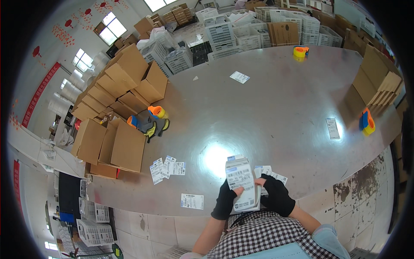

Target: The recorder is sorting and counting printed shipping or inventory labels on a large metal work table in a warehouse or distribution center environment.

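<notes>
A thick stack of white shipping labels (239, 178) is held upright near the table's front edge. My left hand (224, 201), in a black fingerless glove, is closed around the stack's lower left side, its bare thumb across the top label. My right hand (278, 196), gloved the same way, is closed at the stack's right edge, its fingertips partly hidden. Loose labels (280, 178) lie on the table behind my right hand. To the left rests a single label (192, 201), and farther off a fanned group of labels (157, 171).
Open cardboard boxes (125, 146) crowd the left of the metal table (258, 112). Near them are grey-yellow gloves (163, 126) and a tape dispenser (157, 112). More dispensers (367, 122) (300, 52) and folded cartons (376, 77) stand right and far. White crates (220, 32) are stacked behind.
</notes>
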A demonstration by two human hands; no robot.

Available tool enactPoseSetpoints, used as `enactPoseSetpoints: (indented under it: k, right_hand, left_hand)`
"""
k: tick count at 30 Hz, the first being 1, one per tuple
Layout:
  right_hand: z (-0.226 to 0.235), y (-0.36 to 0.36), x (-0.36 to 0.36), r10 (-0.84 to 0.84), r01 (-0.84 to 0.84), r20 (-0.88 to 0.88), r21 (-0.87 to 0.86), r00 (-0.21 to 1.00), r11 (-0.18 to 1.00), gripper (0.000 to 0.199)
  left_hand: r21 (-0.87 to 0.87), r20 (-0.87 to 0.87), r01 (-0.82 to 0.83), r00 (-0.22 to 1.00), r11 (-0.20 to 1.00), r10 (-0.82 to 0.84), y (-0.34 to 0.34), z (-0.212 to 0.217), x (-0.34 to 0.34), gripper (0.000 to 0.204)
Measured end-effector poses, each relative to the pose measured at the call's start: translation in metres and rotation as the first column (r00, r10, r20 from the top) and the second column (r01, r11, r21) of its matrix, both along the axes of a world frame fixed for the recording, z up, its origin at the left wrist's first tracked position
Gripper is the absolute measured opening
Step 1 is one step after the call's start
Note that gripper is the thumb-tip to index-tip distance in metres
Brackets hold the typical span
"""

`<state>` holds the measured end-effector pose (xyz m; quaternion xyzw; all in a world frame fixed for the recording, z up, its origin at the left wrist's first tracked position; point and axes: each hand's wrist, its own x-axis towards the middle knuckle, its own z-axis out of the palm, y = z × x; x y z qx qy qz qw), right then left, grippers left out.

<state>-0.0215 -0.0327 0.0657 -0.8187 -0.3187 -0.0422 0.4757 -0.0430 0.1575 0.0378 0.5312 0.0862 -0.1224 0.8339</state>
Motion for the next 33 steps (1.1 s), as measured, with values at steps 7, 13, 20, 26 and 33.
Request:
enactPoseSetpoints:
  k: [7, 13, 20, 26, 33]
  right_hand:
    - [-0.001, -0.009, 0.003, 0.127, -0.128, -0.023, -0.030, 0.992, 0.991, 0.034]
    - [-0.002, -0.007, 0.009, 0.302, -0.271, -0.123, 0.218, 0.945, 0.937, 0.023]
    - [-0.009, -0.004, 0.002, 0.016, -0.034, -0.334, -0.048, 0.942, 0.998, 0.021]
    - [-0.001, 0.010, 0.002, -0.194, 0.190, -0.377, -0.047, 0.906, 0.981, 0.026]
    - [-0.022, -0.002, 0.006, 0.115, -0.104, -0.543, 0.052, 0.832, 0.993, 0.039]
  left_hand:
    - [0.065, 0.023, -0.048, 0.999, 0.997, 0.046, -0.010, 0.003, 0.006, 0.044]
    - [0.179, 0.074, -0.205, 0.978, 0.962, 0.195, 0.010, -0.018, 0.020, 0.036]
    - [-0.233, 0.116, -0.036, 0.991, 0.972, 0.065, 0.000, -0.013, 0.000, 0.053]
    - [0.166, 0.019, -0.035, 0.999, 0.986, 0.033, -0.016, 0.000, -0.009, 0.034]
    - [0.087, 0.091, -0.027, 0.996, 0.996, 0.019, -0.002, -0.013, -0.010, 0.045]
